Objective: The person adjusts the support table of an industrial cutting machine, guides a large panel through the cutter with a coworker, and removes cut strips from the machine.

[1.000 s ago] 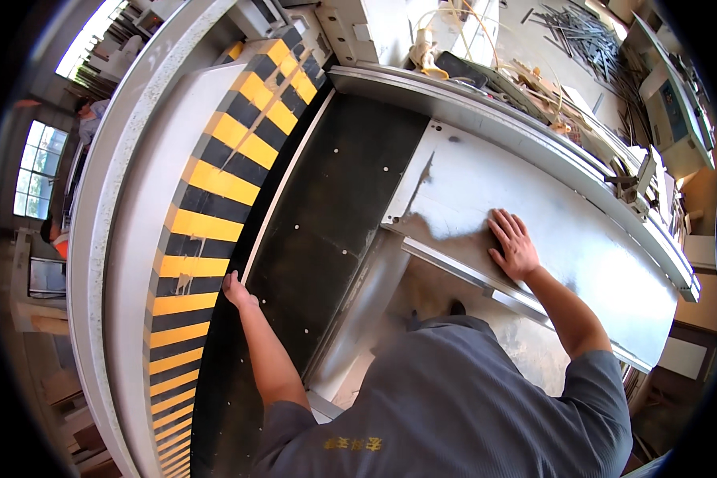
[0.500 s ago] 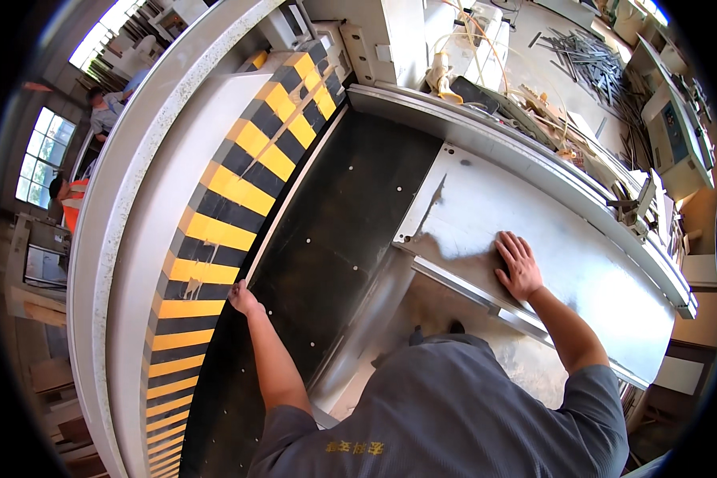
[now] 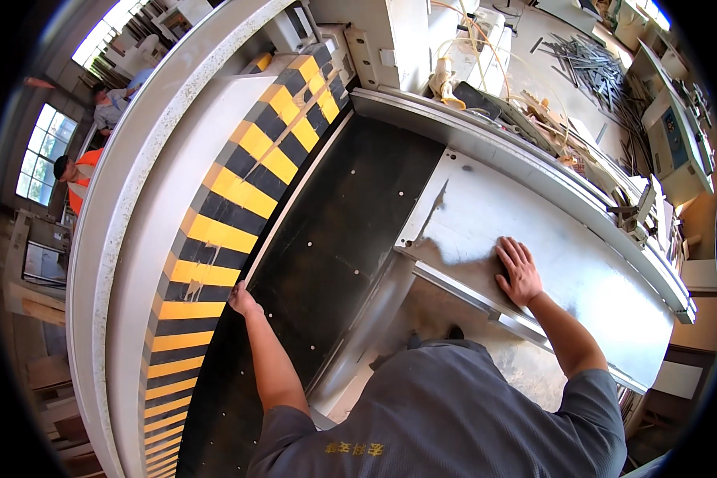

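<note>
Workshop floor, large machine bed with a black panel [image 3: 327,263] at centre. Right hand [image 3: 519,271] lies flat, fingers spread, palm down on the metal sheet [image 3: 534,231], which sits just right of the black panel, its near edge over a steel rail [image 3: 470,299]. Sheet's long axis runs from upper left to lower right, away from the panel. Left hand [image 3: 241,300] is at the panel's left edge, against the yellow-black striped guard [image 3: 215,239]; grip there cannot be told. Right hand is the nearer to the sheet.
</note>
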A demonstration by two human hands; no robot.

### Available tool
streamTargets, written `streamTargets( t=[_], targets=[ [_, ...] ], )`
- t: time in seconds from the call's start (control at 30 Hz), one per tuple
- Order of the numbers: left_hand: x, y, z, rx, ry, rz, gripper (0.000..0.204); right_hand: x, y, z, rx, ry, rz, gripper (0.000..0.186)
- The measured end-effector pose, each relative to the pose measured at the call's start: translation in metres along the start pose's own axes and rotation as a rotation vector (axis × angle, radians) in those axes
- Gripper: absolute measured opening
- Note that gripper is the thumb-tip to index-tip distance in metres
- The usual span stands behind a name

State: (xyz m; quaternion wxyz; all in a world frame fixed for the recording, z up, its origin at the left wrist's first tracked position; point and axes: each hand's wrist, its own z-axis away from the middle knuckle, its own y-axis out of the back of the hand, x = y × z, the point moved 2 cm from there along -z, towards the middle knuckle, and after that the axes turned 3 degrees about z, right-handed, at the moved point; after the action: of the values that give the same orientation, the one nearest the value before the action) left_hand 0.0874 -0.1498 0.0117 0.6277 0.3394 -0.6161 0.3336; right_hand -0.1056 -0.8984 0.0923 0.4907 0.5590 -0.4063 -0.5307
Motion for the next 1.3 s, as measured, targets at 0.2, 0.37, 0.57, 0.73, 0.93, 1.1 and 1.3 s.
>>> streamTargets(
  t=[0.2,0.37,0.57,0.73,0.93,1.1,1.3],
  targets=[
    [0.021,-0.019,0.031,0.042,-0.525,-1.014,0.072,0.005,-0.003,0.005,0.003,-0.014,0.016,0.074],
    [0.034,-0.015,0.035,0.107,-0.576,-0.926,0.073,0.000,-0.002,0.000,0.005,0.000,-0.017,0.073],
    [0.035,-0.024,0.037,0.119,-0.467,-0.922,0.083,0.000,0.002,0.000,0.007,-0.009,-0.006,0.073],
    [0.028,-0.020,0.011,0.098,-0.394,-1.256,0.089,-0.004,0.002,-0.004,0.006,-0.010,-0.016,0.074],
    [0.024,-0.017,0.011,0.062,-0.404,-1.172,0.087,-0.002,-0.002,-0.001,0.009,0.000,0.001,0.074],
    [0.038,-0.020,0.021,0.032,-0.361,-1.123,0.080,-0.001,-0.003,0.000,0.008,-0.003,0.014,0.075],
    [0.047,-0.021,0.031,0.009,-0.338,-0.997,0.072,-0.001,-0.002,0.002,0.009,-0.006,-0.004,0.075]
  ],
)
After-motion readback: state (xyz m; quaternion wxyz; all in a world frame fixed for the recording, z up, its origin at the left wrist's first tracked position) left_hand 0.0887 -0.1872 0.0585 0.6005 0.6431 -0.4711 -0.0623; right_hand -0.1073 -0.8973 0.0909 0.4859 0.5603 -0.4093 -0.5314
